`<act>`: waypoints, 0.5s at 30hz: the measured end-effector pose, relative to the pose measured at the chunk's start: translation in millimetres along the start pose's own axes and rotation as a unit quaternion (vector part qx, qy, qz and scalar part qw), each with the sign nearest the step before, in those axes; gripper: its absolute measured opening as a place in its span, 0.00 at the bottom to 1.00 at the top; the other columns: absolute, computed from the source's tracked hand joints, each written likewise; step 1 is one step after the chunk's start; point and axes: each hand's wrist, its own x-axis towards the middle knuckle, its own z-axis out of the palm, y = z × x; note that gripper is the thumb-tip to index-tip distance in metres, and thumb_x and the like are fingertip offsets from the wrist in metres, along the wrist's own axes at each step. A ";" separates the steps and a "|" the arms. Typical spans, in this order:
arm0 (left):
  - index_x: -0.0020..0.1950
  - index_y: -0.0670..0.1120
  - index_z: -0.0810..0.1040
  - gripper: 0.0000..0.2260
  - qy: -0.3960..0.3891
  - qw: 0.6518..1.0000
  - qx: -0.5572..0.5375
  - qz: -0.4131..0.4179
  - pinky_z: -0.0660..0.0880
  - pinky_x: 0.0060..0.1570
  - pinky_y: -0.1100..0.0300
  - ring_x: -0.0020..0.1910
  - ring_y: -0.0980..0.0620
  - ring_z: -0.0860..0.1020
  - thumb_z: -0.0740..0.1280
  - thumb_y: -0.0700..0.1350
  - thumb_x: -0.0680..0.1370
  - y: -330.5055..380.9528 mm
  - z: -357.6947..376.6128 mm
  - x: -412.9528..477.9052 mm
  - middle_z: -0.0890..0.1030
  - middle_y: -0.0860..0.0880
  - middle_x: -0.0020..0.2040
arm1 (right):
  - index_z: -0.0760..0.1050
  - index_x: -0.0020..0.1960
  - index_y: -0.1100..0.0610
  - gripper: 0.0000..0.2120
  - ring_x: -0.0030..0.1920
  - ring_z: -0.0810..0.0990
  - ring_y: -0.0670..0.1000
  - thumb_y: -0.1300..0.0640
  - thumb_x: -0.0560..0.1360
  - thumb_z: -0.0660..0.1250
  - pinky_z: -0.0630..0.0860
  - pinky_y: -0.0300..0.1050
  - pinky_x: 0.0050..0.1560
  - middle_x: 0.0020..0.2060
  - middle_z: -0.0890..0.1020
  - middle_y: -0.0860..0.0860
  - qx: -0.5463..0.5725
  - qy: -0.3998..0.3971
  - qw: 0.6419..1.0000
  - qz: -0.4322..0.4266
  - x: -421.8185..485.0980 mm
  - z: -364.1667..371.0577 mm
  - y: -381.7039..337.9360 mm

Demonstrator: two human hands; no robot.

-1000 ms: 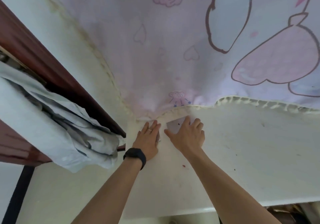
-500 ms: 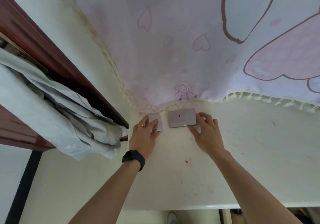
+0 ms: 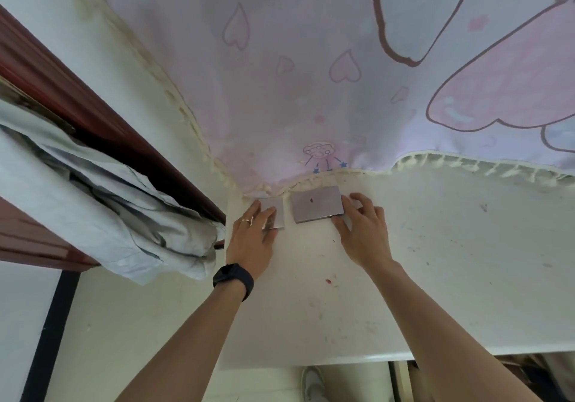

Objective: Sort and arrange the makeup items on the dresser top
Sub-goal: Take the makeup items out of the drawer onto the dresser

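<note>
- Firstly, at the far left a pale grey-blue crumpled cloth (image 3: 109, 202) is hanging over a dark red-brown wooden frame (image 3: 93, 115), just beside the dresser's left end and apart from the sorting.
- The left hand (image 3: 252, 239), wearing a black wristband (image 3: 233, 278), is lying released and flat, its straight fingers pressing down on a small square mauve compact (image 3: 277, 216). Nothing is being gripped. The press is probably pinning the compact in the back left corner so it is not sliding.
- The larger rectangular mauve palette with a small dark mark on its lid (image 3: 317, 208) is lying flat just beside the compact, with a narrow gap between them. Its far edge is touching the fringe. The two are being lined up as a row along the back, likely sorted by kind.
- The right hand (image 3: 364, 236) is also released. Its lightly bent fingers and thumb are touching the palette's right short edge without wrapping it, apparently nudging it leftward and square. Whether another pale item is lying under this hand, I cannot tell.
- The cream-white scuffed dresser top (image 3: 466, 277) is stretching away to the right, under a pink-and-lilac cartoon-printed curtain (image 3: 311, 59) that is draping down to its back edge.
</note>
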 end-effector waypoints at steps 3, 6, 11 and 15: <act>0.74 0.52 0.70 0.20 -0.001 0.999 0.037 0.017 0.67 0.69 0.52 0.72 0.45 0.67 0.64 0.45 0.82 3.5 -1.8 -1.2 0.63 0.48 0.78 | 0.65 0.77 0.47 0.23 0.67 0.65 0.58 0.46 0.84 0.59 0.67 0.51 0.67 0.77 0.63 0.50 -0.012 -0.013 1.000 0.008 -2.7 -0.2 -4.1; 0.73 0.47 0.71 0.21 0.017 0.995 0.084 0.042 0.64 0.72 0.47 0.75 0.43 0.63 0.66 0.41 0.79 8.2 -6.5 -9.4 0.66 0.44 0.76 | 0.60 0.80 0.53 0.27 0.75 0.59 0.57 0.49 0.83 0.60 0.62 0.50 0.74 0.80 0.58 0.51 0.001 -0.059 0.998 0.021 -8.5 -9.2 -14.0; 0.71 0.47 0.73 0.24 0.009 0.997 0.023 0.067 0.63 0.72 0.43 0.73 0.40 0.64 0.70 0.37 0.75 62.5 9.6 -65.4 0.65 0.46 0.77 | 0.66 0.76 0.53 0.24 0.71 0.65 0.48 0.51 0.82 0.62 0.62 0.36 0.71 0.72 0.70 0.47 0.145 -0.003 0.986 0.080 -97.5 -42.8 0.5; 0.65 0.47 0.78 0.22 -0.024 0.980 -0.046 0.193 0.77 0.58 0.43 0.64 0.41 0.73 0.72 0.34 0.72 124.1 49.7 -144.8 0.73 0.46 0.70 | 0.74 0.68 0.48 0.17 0.65 0.70 0.41 0.51 0.80 0.64 0.59 0.22 0.63 0.61 0.75 0.40 0.172 0.057 0.970 0.159 -222.6 -57.2 54.3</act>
